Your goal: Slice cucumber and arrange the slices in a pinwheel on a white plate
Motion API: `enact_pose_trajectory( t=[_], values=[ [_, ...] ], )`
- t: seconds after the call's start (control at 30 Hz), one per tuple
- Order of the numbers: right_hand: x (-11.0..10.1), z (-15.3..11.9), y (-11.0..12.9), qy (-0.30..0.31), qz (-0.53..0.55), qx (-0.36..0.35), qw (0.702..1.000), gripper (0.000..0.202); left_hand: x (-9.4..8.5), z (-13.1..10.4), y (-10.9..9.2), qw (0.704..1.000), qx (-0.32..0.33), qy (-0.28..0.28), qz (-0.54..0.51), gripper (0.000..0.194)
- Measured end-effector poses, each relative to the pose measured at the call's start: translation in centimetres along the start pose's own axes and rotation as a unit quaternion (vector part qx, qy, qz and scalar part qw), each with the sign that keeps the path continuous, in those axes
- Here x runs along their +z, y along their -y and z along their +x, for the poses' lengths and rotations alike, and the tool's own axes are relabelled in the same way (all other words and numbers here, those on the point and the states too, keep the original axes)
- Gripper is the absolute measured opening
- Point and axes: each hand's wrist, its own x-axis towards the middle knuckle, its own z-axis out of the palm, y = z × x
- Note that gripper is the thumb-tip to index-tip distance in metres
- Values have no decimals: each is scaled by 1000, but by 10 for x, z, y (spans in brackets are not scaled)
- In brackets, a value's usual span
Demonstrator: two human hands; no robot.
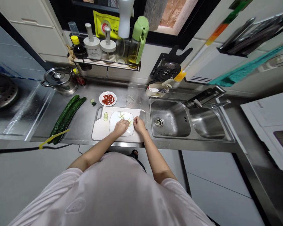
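A white square plate [124, 133] rests on the cutting board [101, 131], with a few pale green cucumber slices [121, 115] on it. My left hand [122, 126] is over the plate, fingers closed together at a thin cucumber slice [130, 123]. From the other side my right hand [140, 124] pinches at the same slice near the plate's right edge. More overlapping cucumber slices [105, 116] lie on the board left of the plate. Behind the board is a small round white plate [114, 98] of chopped red pieces [108, 99].
Two whole cucumbers [67, 116] lie left of the board, near a lidded steel pot [59, 80]. Cucumber ends [93, 102] sit behind the board. To the right is a double sink [171, 119]. A rack [108, 63] with bottles and jars hangs above the counter.
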Motion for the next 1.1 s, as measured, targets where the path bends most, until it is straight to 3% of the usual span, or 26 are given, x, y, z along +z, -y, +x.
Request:
enact_pose_trajectory(
  t=[0.53, 1.1],
  values=[
    [0, -6, 3, -20, 24, 24, 999, 21, -7, -1, -3, 1000, 3, 14, 5, 29],
    [3, -41, 19, -105, 34, 53, 993, 28, -19, -3, -9, 1000, -6, 30, 9, 30]
  ],
)
